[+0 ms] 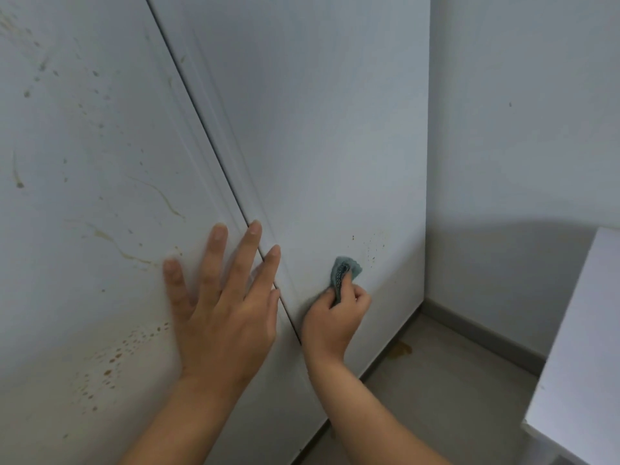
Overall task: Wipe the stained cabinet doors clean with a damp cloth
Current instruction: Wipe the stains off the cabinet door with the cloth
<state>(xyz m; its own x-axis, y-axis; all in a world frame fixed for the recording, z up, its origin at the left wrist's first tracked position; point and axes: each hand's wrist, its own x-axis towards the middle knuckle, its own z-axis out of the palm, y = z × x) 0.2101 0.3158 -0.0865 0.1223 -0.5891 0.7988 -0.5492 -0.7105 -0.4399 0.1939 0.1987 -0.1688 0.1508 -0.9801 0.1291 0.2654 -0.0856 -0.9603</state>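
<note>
Left hand flat, fingers spread, on cabinet doors; right hand grips cloth against door.

Pale wall at right, with one dark speck high on it and a broad shadow across its lower part. Grey skirting runs along its foot. Beige floor, with a brownish puddle near the corner. White furniture at right edge, kind unclear.

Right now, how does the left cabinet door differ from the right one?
The left door bears many brown streaks and drips; the right door shows only a few low specks. The right hand holds the cloth against the right door, not the left door. Both are pale and closed.
</note>
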